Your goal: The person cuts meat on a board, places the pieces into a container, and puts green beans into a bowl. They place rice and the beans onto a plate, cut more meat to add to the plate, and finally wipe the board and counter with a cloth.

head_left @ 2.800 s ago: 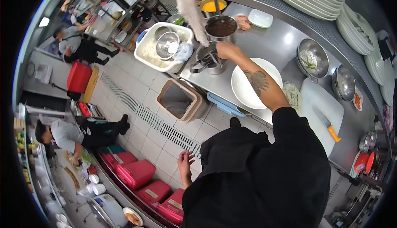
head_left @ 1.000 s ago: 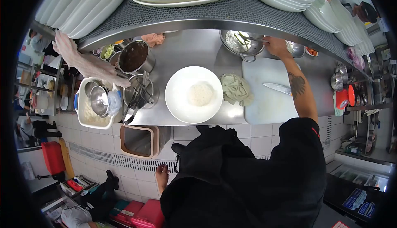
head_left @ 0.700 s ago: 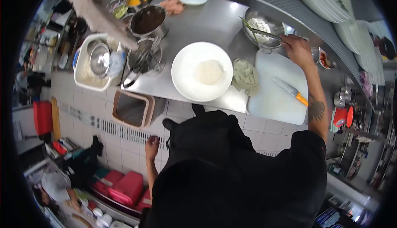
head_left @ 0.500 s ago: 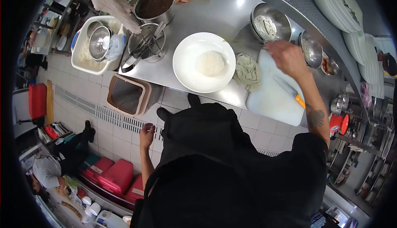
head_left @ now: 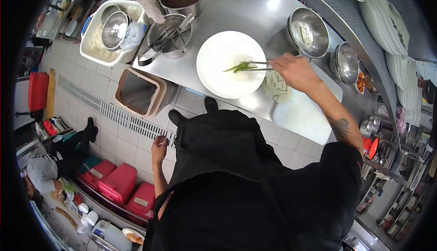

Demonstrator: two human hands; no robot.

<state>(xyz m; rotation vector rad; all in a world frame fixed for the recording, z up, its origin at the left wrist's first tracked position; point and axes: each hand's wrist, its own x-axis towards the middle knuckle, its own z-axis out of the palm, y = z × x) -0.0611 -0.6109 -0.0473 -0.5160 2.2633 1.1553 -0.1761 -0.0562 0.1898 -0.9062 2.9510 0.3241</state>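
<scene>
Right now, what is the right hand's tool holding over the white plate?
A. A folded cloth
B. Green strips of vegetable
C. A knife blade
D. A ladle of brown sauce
B: the right hand holds tongs whose tips pinch green strips above the rice on the plate.

My one camera sits on my head and looks steeply down through a wide fisheye lens, so my dark torso fills the lower frame while the steel tabletop (head_left: 236, 12) curves across the top, fairly near, with the tiled floor (head_left: 114, 132) at left.
</scene>
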